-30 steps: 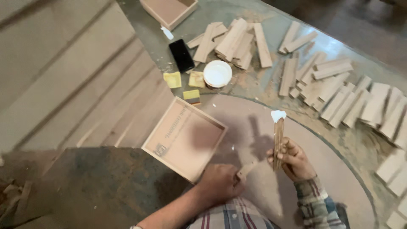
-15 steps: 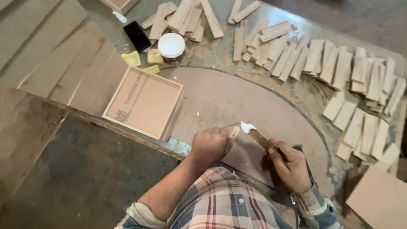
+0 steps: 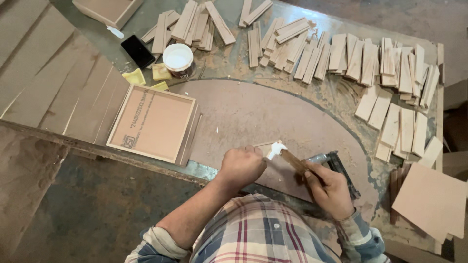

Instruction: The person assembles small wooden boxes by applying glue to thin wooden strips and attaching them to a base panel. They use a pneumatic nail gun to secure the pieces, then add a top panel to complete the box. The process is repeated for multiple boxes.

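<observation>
Tray (image 3: 152, 123) left of curved board (image 3: 273, 117), glue tub (image 3: 178, 59) behind, wooden slats (image 3: 351, 58) beyond.

Woodworking shop: cut wood strips (image 3: 341, 53) across dusty workbench (image 3: 229, 61).

The person wears a plaid button-style shirt of soft woven cloth, checked in pale cream, blue-grey and thin red lines. The red lines cross in a wide grid over the chest, with darker blue bands between them. The left sleeve is rolled up and bunched in thick folds at the elbow, leaving the forearm bare down to the left hand (image 3: 241, 167). The right sleeve reaches further, its folded cuff sitting just behind the wrist of the right hand (image 3: 330, 189), in deeper blue and grey checks. Both hands are bare, with no gloves, rings or watch visible on the fingers (image 3: 258, 152).
</observation>
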